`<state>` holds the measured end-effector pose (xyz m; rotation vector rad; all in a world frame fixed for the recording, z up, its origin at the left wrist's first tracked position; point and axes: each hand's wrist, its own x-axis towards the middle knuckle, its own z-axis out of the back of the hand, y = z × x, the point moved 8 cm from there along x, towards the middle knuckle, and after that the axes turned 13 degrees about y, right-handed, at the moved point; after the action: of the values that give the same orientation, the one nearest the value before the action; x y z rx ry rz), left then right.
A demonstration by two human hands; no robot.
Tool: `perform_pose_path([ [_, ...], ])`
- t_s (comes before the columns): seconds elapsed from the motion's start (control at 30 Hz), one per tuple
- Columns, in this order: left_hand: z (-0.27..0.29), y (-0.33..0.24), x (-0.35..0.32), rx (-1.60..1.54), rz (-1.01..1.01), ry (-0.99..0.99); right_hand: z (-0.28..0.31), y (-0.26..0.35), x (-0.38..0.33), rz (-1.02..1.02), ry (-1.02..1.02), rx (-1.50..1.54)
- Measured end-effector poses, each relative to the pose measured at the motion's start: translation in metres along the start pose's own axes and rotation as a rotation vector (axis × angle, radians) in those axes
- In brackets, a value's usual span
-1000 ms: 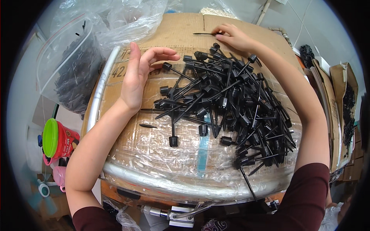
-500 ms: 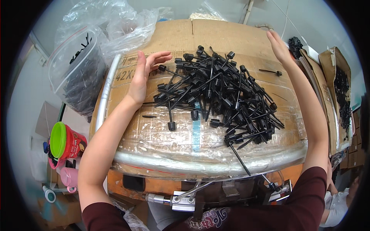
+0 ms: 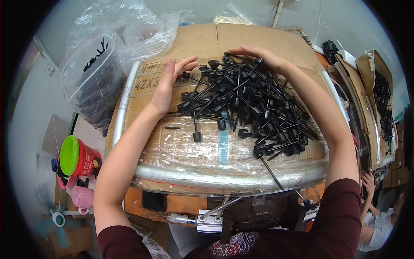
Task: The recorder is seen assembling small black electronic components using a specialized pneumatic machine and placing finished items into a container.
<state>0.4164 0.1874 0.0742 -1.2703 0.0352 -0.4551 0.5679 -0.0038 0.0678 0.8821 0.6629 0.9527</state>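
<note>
Far left there's a red tub with a green lid (image 3: 73, 156), and above it a clear plastic bag (image 3: 92, 80) of black parts. The left hand (image 3: 166, 86) lies flat and spread open on the cardboard board (image 3: 258, 36), fingertips touching the left edge of the pile of black pins (image 3: 248, 108). The right hand (image 3: 261, 55) is open too, cupped over the pile's far edge, holding nothing. 1 pin (image 3: 271, 172) already hangs over the front rim, so a rough sweep could easily knock some off. At the far right stand 2 cardboard trays (image 3: 379, 95) of the same parts.

Both hands (image 3: 170, 84) (image 3: 258, 55) around black pins (image 3: 246, 103)
</note>
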Motion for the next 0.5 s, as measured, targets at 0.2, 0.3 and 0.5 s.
perform_pose_path([
  [0.2,-0.013,-0.006,-0.003,0.015,-0.007,0.083,-0.035,0.025,-0.009,0.096,0.147,0.149],
  [0.3,-0.028,-0.006,-0.005,-0.253,0.092,0.151,-0.050,0.036,-0.021,0.098,0.191,0.285],
  [0.5,-0.042,-0.014,-0.013,-0.117,0.069,0.238,-0.064,0.050,-0.036,0.021,0.249,0.289],
])
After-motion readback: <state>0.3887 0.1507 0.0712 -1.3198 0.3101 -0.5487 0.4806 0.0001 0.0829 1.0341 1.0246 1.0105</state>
